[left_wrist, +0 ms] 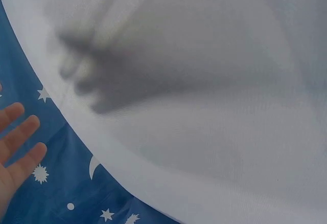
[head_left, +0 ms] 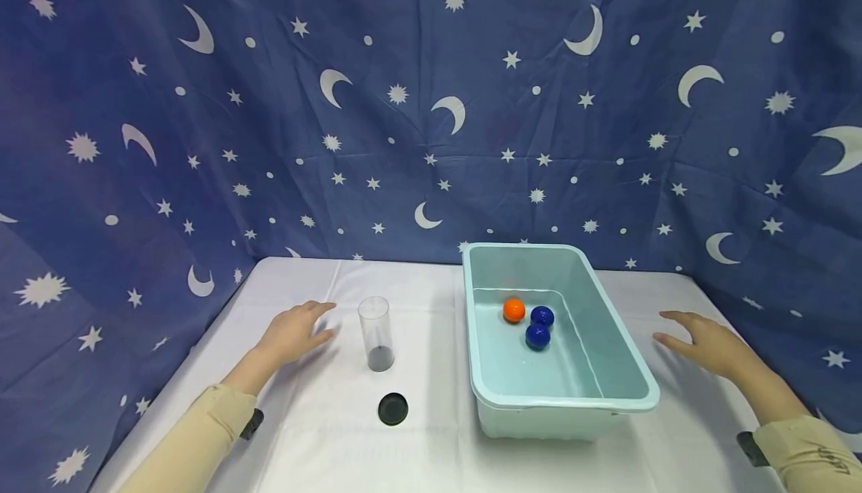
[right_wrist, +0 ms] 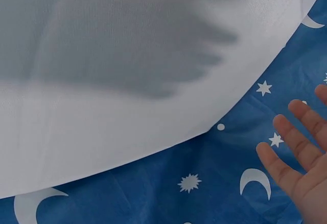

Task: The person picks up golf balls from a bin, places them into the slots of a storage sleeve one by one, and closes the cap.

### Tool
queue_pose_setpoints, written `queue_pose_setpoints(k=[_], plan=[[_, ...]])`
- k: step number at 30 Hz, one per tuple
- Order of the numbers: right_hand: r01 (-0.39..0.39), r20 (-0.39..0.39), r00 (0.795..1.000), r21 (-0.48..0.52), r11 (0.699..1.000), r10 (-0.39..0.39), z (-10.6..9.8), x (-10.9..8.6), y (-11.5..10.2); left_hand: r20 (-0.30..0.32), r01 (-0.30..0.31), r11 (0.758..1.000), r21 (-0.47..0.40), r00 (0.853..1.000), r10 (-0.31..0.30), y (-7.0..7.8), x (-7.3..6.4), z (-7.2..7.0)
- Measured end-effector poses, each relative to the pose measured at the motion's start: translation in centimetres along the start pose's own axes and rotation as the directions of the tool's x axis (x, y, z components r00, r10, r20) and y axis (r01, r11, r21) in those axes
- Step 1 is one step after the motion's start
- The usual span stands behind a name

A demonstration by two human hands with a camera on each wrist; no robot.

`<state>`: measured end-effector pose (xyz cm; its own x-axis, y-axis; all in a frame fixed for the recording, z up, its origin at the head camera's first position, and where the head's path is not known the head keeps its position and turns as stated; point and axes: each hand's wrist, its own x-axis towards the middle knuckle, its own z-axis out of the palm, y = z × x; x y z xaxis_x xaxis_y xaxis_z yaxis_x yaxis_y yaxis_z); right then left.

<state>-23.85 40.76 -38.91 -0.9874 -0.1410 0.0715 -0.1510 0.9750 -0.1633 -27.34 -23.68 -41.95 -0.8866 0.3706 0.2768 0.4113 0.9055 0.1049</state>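
While left fingers hover near cup — right fingers — beside tub

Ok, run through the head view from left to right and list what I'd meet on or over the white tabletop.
Left hand → clear cylinder → black disc → pale blue bin, with orange ball, then two dark blue balls inside → right hand.
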Motion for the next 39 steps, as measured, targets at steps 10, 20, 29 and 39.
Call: queue_pose_setpoints(k=[10, 20, 29, 39], plan=[[0.02, -0.031, 0.999, -0.006, 1.0, -0.02, -0.1, -0.1, 0.2, -0.035, 0.037, 0.998, -0.047, 0.999, -0.038, 0.2, 0.4, 0.3], [0.053, -0.06, 0.997, -0.006, 0.999, -0.053, -0.7, -0.2, -0.4, 0.023, 0.068, 0.993, -0.097, 0.998, -0.067, 0.4, 0.5, 0.1], [0.097, -0.123, 0.988, -0.002, 0.995, -0.097, -1.3, -0.2, -1.5, 0.106, 0.072, 0.962, -0.262, 0.993, -0.045, 1.1, 0.2, 0.3], [0.131, -0.176, 0.975, -0.027, 0.991, -0.134, -2.0, -0.4, -2.8, 0.134, 0.074, 0.899, -0.432, 0.991, -0.017, 1.0, 0.1, 1.2]])
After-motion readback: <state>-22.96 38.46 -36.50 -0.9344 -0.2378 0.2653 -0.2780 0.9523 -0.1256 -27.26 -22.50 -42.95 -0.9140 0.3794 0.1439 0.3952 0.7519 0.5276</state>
